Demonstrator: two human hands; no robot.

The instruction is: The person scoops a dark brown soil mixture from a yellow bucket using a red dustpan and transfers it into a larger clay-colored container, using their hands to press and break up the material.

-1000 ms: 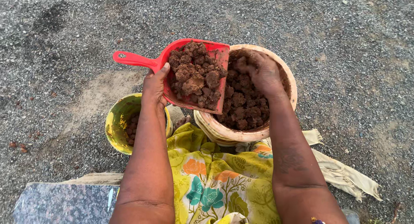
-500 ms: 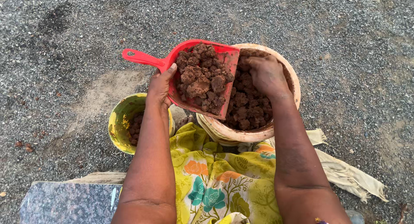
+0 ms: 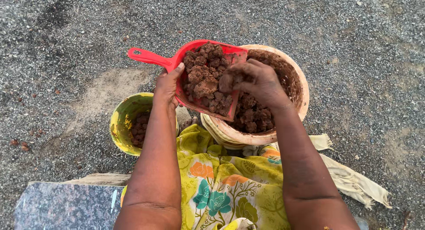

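Note:
My left hand (image 3: 167,84) grips a red plastic dustpan (image 3: 152,58) by the base of its handle, and the pan is piled with brown soil clods (image 3: 204,77). It hangs tilted over the near rim of a pale round tub (image 3: 299,75) that also holds soil clods (image 3: 253,115). My right hand (image 3: 259,83) reaches across the tub and its fingers close on a clod at the dustpan's open edge.
A yellow bucket (image 3: 118,126) with a few clods stands on the gravel ground (image 3: 79,44) to the left of the tub. A yellow flowered cloth (image 3: 221,185) covers my lap. A dark stone slab (image 3: 62,208) lies at the lower left, a pale rag (image 3: 354,181) at the right.
My right hand has come out of the tub's far side and moved left onto the soil at the dustpan's edge. The dustpan shifted slightly right.

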